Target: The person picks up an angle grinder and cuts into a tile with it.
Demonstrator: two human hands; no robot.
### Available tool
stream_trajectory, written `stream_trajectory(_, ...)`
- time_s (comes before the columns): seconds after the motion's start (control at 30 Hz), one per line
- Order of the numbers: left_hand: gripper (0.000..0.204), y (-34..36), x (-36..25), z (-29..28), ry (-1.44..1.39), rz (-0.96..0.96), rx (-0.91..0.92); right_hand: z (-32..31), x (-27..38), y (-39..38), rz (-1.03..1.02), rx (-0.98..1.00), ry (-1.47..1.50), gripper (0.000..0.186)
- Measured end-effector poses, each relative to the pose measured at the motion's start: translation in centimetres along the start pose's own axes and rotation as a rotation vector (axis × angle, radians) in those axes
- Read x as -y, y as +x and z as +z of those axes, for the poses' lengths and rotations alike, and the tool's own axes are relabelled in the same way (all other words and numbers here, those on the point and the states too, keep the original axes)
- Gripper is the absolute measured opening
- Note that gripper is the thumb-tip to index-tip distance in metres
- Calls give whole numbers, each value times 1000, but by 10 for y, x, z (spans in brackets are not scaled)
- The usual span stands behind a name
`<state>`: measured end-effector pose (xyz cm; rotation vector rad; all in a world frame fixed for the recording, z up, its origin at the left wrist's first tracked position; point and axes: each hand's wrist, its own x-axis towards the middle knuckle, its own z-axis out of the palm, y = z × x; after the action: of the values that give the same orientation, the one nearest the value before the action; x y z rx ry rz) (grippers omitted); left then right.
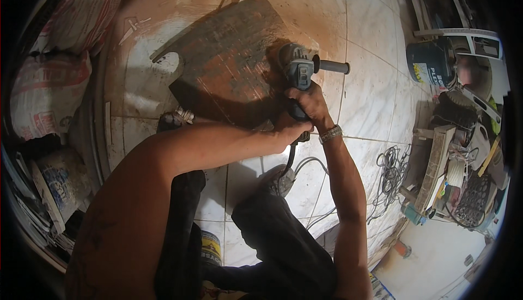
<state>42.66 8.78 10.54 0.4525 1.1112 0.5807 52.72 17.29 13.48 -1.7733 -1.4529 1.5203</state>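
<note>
Both of my hands are closed around an angle grinder (pixel 298 71) with a grey head and a dark side handle (pixel 332 67) that sticks out to the right. My right hand (pixel 311 104), with a metal-banded watch (pixel 330 134) at the wrist, wraps the body just behind the head. Closer to me, my left hand (pixel 293 129) grips the rear, where the cord leaves. The grinder's head is over the right edge of a dark, flat plate (pixel 229 60) with reddish-brown patches and a curved notch. Its disc is mostly hidden, so contact cannot be made out.
Reddish dust coats the tiled floor (pixel 370 82) around the plate. A tangled cord (pixel 391 169) lies at right, near a dark bucket (pixel 430 63) and a cluttered wooden bench (pixel 436 164). Filled sacks (pixel 49 95) line the left side. A yellow-labelled can (pixel 211 247) stands by my legs.
</note>
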Motion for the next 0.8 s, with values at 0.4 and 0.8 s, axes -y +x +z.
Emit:
stream_trajectory(0.4, 26, 18, 8, -6, 94, -55, 168, -8, -4, 7, 86, -46, 47, 43)
stream_trajectory(0.8, 20, 6, -5, 11, 168, 129, 23, -23, -28, -19, 82, -116, 312, 47)
